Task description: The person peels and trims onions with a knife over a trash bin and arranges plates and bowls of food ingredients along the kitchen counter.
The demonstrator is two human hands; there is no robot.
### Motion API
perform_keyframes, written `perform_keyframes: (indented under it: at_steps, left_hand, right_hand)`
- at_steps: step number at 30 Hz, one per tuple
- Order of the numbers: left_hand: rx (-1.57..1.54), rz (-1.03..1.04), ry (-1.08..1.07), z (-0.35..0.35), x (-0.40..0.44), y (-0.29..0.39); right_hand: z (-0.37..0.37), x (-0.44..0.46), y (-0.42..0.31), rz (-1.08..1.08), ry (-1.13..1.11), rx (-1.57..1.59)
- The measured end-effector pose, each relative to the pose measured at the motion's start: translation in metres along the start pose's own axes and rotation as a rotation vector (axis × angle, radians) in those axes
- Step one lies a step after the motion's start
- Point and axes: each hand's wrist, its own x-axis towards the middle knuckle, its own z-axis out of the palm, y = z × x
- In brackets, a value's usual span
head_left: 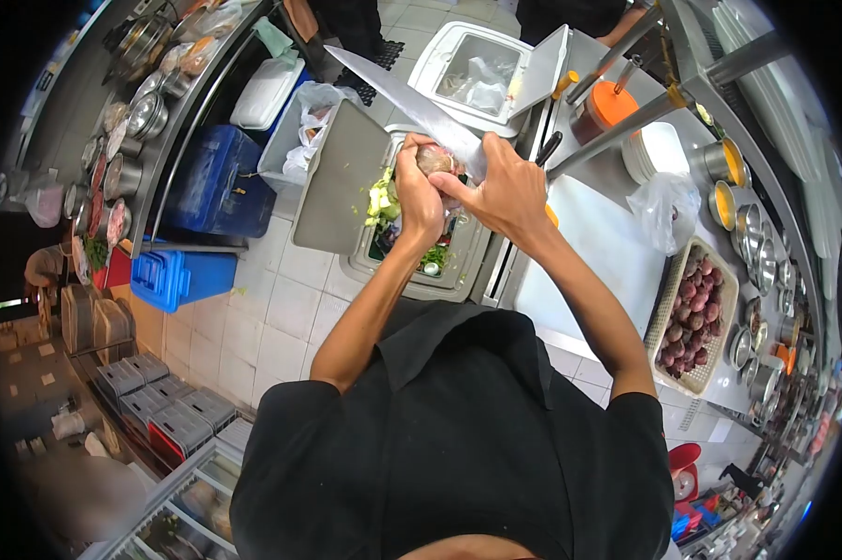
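My left hand [417, 198] is closed around an onion [431, 161] with brownish skin, held above an open scrap bin [477, 271]. In my right hand [507, 191] is a large kitchen knife [397, 93]. Its broad blade points away and to the left, passing just beyond the onion. The knife's handle is hidden by my fingers, and my right thumb reaches toward the onion. Below both hands, green and pale vegetable scraps [383, 201] lie in the bin, whose grey lid [341, 177] hangs open to the left.
A white cutting board [579, 275] lies on the steel counter at right, beside a basket [661, 331] of red onions [693, 308]. A plastic bag [665, 210] sits near the board. Blue bins [217, 182] stand at left. Another person's hand [621, 28] shows at the far counter.
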Motion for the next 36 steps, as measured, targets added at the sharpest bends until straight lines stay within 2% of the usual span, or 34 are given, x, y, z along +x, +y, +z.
perform_keyframes:
  at_steps: [6,9,11,15,17,18,20,21,22,24,25,29,31,35,36]
  left_hand:
    - [-0.019,-0.147,0.021,0.007,0.002,0.006]
    - [-0.01,-0.146,-0.03,0.005,0.007,0.004]
    - [0.012,-0.267,-0.053,0.011,0.005,0.014]
    - [0.044,-0.335,-0.097,0.001,0.011,0.017]
    - [0.032,-0.448,-0.384,-0.016,0.023,0.014]
    - [0.032,-0.449,-0.384,-0.021,0.026,0.014]
    - [-0.128,-0.576,-0.539,-0.029,0.033,0.012]
    - [-0.296,-0.553,-0.648,-0.032,0.034,0.006]
    - [-0.293,-0.549,-0.652,-0.035,0.038,0.002]
    - [-0.191,-0.486,-0.494,-0.032,0.037,-0.003]
    - [-0.113,-0.422,-0.288,-0.02,0.029,0.0]
    - [-0.153,-0.299,-0.205,-0.016,0.03,-0.009]
    - [-0.206,-0.121,-0.069,-0.007,0.029,-0.006]
    - [-0.194,-0.141,-0.079,-0.011,0.032,0.0]
    - [-0.256,-0.274,-0.307,-0.029,0.041,-0.007]
  right_hand:
    - [0.0,0.005,0.01,-0.048,0.002,0.038]
    - [-0.002,0.006,0.012,-0.039,-0.007,0.08]
    - [-0.004,0.006,0.014,-0.052,-0.02,0.098]
    - [-0.007,0.01,0.019,-0.12,-0.062,0.119]
    - [-0.007,0.013,0.022,-0.146,-0.059,0.139]
    - [-0.008,0.014,0.022,-0.17,-0.058,0.159]
    - [-0.009,0.013,0.018,-0.148,-0.099,0.162]
    - [-0.009,0.012,0.015,-0.129,-0.141,0.164]
    - [-0.009,0.014,0.013,-0.131,-0.136,0.164]
    - [-0.008,0.013,0.011,-0.07,-0.19,0.179]
    - [-0.006,0.014,0.01,-0.07,-0.19,0.178]
    - [-0.001,0.01,0.003,-0.029,-0.193,0.238]
    - [0.001,0.011,0.001,-0.021,-0.191,0.265]
    - [0.001,0.017,0.011,-0.096,-0.164,0.262]
    - [-0.002,0.02,0.014,-0.153,-0.162,0.236]
